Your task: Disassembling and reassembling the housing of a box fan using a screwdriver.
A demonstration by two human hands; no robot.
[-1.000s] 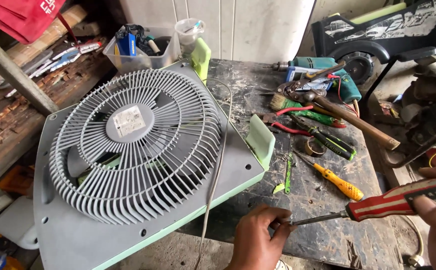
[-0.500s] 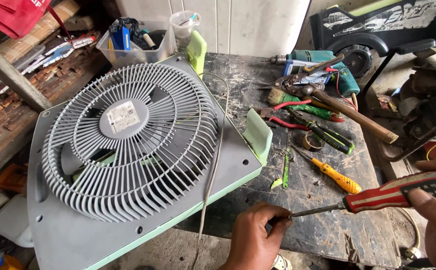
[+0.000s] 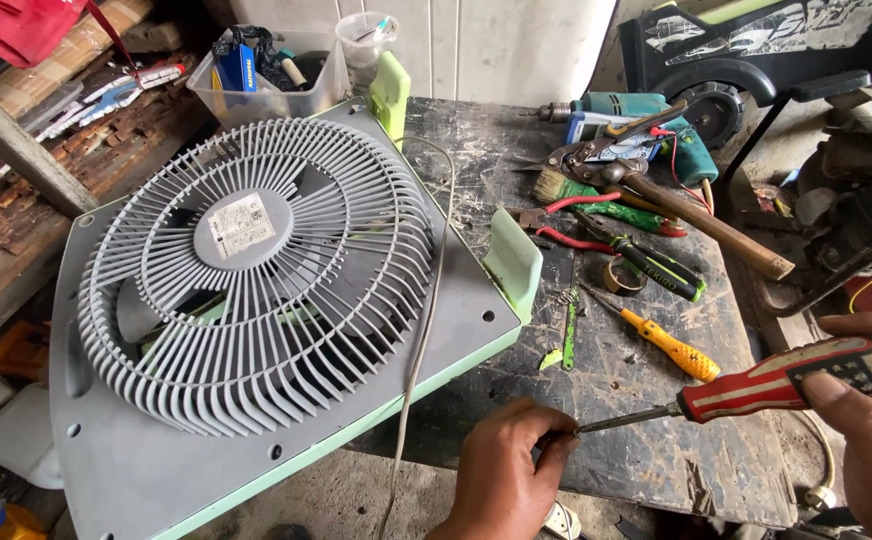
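- Grip: right hand (image 3: 871, 430) wraps closed round the red/black handle of the screwdriver (image 3: 756, 385); left hand (image 3: 506, 470) pinches closed on the shaft tip, fingertips (image 3: 556, 445) bunched at the blade end. Whether a screw sits between tip and fingers, cannot tell.
- Position: tool lies near-horizontal between both hands, above the front edge of the workbench (image 3: 656, 460), handle slightly higher than tip.
- Fan housing (image 3: 256, 330), grey grille w/ pale green frame, lies flat to the left of the pinch, well apart from the tip. Its cable (image 3: 426, 300) hangs over the bench edge just left of the left hand.
- Technique (judgement): keep shaft steady w/ right hand, let left fingers guide the tip only; avoid pressing the blade into skin; keep the hold over the bench so any small part dropped lands on it.
- Beyond the grip: yellow screwdriver (image 3: 671, 345) nearest; further back pliers (image 3: 576, 225), hammer (image 3: 696, 220), drill (image 3: 636, 115).
- Containers, far side of fan: clear plastic tub (image 3: 256, 85) holds a blue box and dark items, not identifiable; clear cup (image 3: 368, 40) beside it, contents too small to tell.
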